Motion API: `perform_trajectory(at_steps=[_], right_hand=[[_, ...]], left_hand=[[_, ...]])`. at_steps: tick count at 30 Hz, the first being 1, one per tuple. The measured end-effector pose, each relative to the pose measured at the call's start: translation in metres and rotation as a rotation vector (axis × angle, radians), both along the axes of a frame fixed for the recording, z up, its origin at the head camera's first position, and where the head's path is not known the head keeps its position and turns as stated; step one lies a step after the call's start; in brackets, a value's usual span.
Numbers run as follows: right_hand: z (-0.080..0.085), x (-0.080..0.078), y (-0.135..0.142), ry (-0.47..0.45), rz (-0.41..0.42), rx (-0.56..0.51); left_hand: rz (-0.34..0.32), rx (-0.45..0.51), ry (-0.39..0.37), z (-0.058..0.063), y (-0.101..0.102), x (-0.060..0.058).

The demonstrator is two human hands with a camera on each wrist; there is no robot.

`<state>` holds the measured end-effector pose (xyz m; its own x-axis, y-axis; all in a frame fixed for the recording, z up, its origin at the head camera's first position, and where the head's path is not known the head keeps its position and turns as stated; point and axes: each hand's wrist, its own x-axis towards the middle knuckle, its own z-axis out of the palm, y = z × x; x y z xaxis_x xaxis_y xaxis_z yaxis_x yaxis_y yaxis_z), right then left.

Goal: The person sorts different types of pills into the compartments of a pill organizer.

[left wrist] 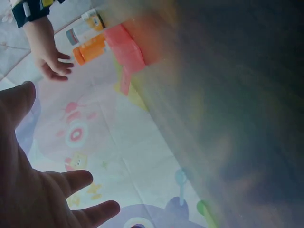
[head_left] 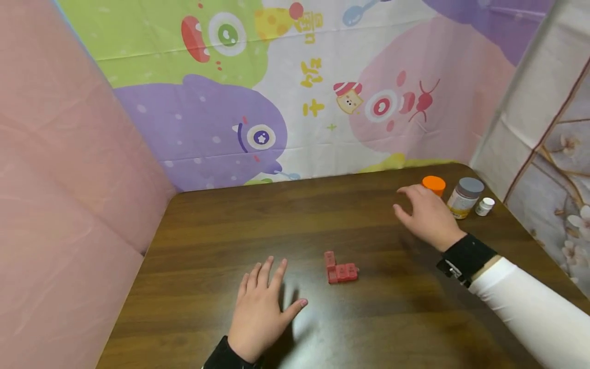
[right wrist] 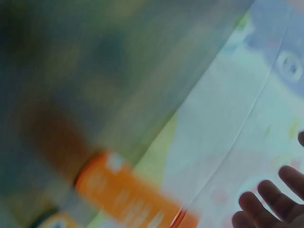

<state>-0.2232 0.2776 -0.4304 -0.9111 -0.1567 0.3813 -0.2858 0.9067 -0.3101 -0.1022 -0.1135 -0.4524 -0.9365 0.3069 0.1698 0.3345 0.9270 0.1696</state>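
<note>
A small red pill case (head_left: pixel 343 272) lies on the table with the lid at its left end flipped up and the other lids down. To its left, my left hand (head_left: pixel 260 312) hovers over the wood, fingers spread and holding nothing. My right hand (head_left: pixel 430 215) is at the back right, fingers loosely bent and empty, overlapping an orange bottle (head_left: pixel 434 184) in the head view. In the right wrist view the orange bottle (right wrist: pixel 128 192) appears blurred, apart from the fingers (right wrist: pixel 268 204). The left wrist view also shows the pill case (left wrist: pixel 126 47).
Right of the orange bottle stand a grey-capped jar (head_left: pixel 464 197) and a small white bottle (head_left: pixel 485 206), close to the table's right edge. A cartoon-printed cloth (head_left: pixel 322 143) hangs behind the brown table (head_left: pixel 221 225), with a pink cloth (head_left: pixel 69 205) on the left.
</note>
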Motion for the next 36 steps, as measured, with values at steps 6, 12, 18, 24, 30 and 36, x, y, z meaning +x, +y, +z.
perform_trajectory(at_steps=[6,12,18,24,30,36], right_hand=[[0.012,-0.025,0.039,0.027,-0.118,0.008],[0.0,-0.038,0.055,-0.057,-0.178,0.085],[-0.011,-0.038,0.06,-0.125,-0.202,0.065],[-0.011,-0.041,0.059,-0.154,-0.218,0.038],[-0.011,-0.036,0.056,-0.141,-0.194,0.016],[0.001,-0.01,0.032,-0.077,-0.114,0.006]], left_hand=[[-0.021,0.01,0.005,-0.002,-0.005,0.004],[-0.047,-0.005,-0.015,-0.004,-0.006,0.009],[-0.062,0.004,-0.038,-0.005,-0.009,0.013],[-0.076,-0.004,-0.029,-0.008,-0.011,0.014],[-0.088,-0.024,-0.031,-0.011,-0.01,0.016],[-0.102,0.003,-0.062,-0.011,-0.005,0.016]])
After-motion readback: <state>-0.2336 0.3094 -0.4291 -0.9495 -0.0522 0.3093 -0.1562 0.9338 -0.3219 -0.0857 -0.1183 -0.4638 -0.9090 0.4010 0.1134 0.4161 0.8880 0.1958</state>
